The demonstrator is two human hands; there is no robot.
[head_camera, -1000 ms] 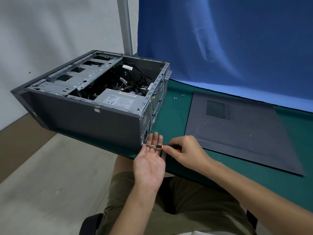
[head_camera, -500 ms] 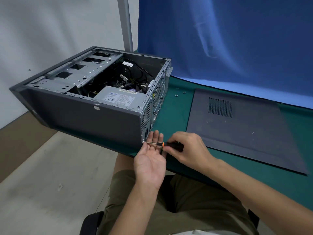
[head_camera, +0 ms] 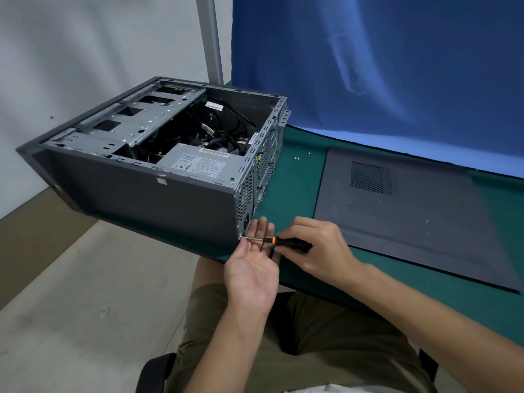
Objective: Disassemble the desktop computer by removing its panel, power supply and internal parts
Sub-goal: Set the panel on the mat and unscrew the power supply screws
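Note:
The open grey computer case (head_camera: 136, 199) lies on its side at the table's left end, overhanging the edge. Inside it I see the silver power supply (head_camera: 198, 165), a drive cage (head_camera: 133, 123) and black cables. My right hand (head_camera: 314, 248) grips a screwdriver (head_camera: 279, 241) with a black and orange handle; its tip touches the case's lower rear corner. My left hand (head_camera: 252, 265) is held palm up, fingers straight, just under the screwdriver shaft. The removed side panel (head_camera: 411, 217) lies flat on the table to the right.
The green table (head_camera: 295, 191) carries two small screws (head_camera: 302, 156) between case and panel. A blue cloth backdrop (head_camera: 368, 66) hangs behind it. A grey pole (head_camera: 211, 38) stands behind the case. My lap and a chair are below; bare floor (head_camera: 85, 307) lies to the left.
My right hand has drawn back to the right along the handle, baring more of the black grip. My left hand stays cupped beneath. The view has shifted slightly.

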